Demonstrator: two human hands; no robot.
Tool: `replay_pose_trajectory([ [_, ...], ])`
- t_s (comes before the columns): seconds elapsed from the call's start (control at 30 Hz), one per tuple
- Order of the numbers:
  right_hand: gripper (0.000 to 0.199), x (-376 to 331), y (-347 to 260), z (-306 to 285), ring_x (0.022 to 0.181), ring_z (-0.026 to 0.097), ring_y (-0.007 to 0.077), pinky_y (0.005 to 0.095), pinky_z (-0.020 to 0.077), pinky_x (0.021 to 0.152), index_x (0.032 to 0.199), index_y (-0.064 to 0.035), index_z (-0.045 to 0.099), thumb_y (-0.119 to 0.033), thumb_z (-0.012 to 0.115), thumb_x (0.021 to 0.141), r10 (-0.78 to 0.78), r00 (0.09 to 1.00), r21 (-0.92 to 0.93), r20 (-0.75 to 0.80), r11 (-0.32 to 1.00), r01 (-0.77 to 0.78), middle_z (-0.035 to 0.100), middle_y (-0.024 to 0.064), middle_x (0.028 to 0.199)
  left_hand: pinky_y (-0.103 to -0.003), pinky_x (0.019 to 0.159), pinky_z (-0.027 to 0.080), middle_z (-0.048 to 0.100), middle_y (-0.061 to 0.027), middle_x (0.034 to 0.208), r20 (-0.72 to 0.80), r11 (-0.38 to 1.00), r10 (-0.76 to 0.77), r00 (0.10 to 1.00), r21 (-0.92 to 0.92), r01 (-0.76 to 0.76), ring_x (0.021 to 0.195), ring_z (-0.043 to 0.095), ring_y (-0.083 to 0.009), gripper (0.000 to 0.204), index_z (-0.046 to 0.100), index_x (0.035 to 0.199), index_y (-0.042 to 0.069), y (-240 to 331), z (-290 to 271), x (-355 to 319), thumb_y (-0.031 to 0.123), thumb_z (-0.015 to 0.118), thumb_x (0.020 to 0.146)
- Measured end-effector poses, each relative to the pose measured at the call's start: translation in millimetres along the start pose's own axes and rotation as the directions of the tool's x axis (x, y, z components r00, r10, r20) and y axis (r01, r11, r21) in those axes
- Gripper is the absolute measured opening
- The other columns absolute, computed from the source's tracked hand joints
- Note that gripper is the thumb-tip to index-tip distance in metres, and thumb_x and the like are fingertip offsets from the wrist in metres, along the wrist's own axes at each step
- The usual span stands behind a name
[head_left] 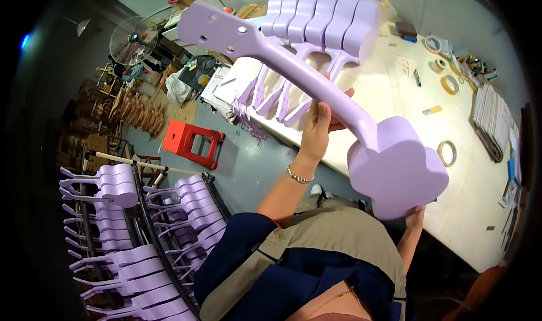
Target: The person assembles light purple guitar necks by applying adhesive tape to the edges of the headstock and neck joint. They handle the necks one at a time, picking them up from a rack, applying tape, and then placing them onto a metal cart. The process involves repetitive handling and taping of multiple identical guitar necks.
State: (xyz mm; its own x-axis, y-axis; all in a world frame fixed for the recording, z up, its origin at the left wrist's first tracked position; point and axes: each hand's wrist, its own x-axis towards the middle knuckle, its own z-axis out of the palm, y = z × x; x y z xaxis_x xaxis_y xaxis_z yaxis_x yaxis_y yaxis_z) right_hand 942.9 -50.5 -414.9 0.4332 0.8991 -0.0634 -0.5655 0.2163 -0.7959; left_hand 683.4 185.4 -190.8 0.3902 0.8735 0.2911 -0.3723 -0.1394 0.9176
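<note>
A lilac ukulele without strings slants across the view, its smooth back toward me and its headstock with peg holes at the upper left. My left hand is closed around the neck, the thumb on the near side and fingers showing past the far edge. At the lower edge of the body, my right hand grips the rim; most of its fingers are hidden behind the instrument. Beyond the neck, a row of lilac ukuleles stands packed together on the white table, necks pointing toward me.
Tape rolls, a stack of papers and small tools lie on the table's right side. A red stool stands on the floor to the left. Racks of lilac ukuleles fill the lower left; a fan stands farther back.
</note>
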Motion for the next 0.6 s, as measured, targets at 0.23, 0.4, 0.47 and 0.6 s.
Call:
replay_pose_trajectory([
  [0.23,0.09,15.9,-35.4,99.2,0.102,0.053,0.0256,0.036,0.045,0.084,0.135,-0.001,0.026,-0.072,0.03,0.079,0.088,0.94,-0.043,-0.33,0.993,-0.108,0.043,0.0175,0.128,-0.03,0.074,0.054,0.049,-0.0175,0.124,-0.014,0.999,0.011,1.0,0.049,-0.01,0.088,0.062,-0.0179,0.058,0.012,0.14,0.01,-4.0,0.4,-4.4,0.044,0.023,0.095],
  [0.4,0.092,15.4,-30.4,91.6,0.094,0.053,0.0251,0.0348,0.0451,0.078,0.135,-0.0013,0.025,-0.073,0.028,0.078,0.11,0.953,-0.029,-0.281,0.992,-0.123,0.045,0.0187,0.125,-0.033,0.077,0.053,0.049,-0.0173,0.124,-0.008,0.998,-0.039,0.999,0.047,0.039,0.088,0.062,-0.0187,0.059,0.012,0.14,0.009,-3.5,2.3,-6.1,0.045,0.023,0.095],
  [0.47,0.093,16.1,-29.1,88.1,0.092,0.054,0.025,0.0344,0.0451,0.076,0.136,-0.0014,0.024,-0.073,0.028,0.077,0.122,0.958,-0.03,-0.259,0.991,-0.134,0.045,0.0192,0.124,-0.032,0.076,0.053,0.049,-0.0173,0.124,-0.008,0.998,-0.037,0.999,0.05,0.037,0.088,0.063,-0.0185,0.059,0.013,0.14,0.009,-6.9,1.7,-6.4,0.045,0.023,0.095],
  [0.6,0.094,14.3,-29.2,72.0,0.086,0.054,0.0247,0.0334,0.0451,0.071,0.136,-0.0016,0.023,-0.074,0.026,0.076,0.144,0.966,-0.027,-0.213,0.988,-0.153,0.047,0.0201,0.122,-0.032,0.079,0.052,0.051,-0.0169,0.121,-0.008,0.998,-0.054,0.998,0.04,0.055,0.089,0.062,-0.0193,0.06,0.016,0.139,0.008,-7.5,5.2,-5.7,0.046,0.024,0.094],
])
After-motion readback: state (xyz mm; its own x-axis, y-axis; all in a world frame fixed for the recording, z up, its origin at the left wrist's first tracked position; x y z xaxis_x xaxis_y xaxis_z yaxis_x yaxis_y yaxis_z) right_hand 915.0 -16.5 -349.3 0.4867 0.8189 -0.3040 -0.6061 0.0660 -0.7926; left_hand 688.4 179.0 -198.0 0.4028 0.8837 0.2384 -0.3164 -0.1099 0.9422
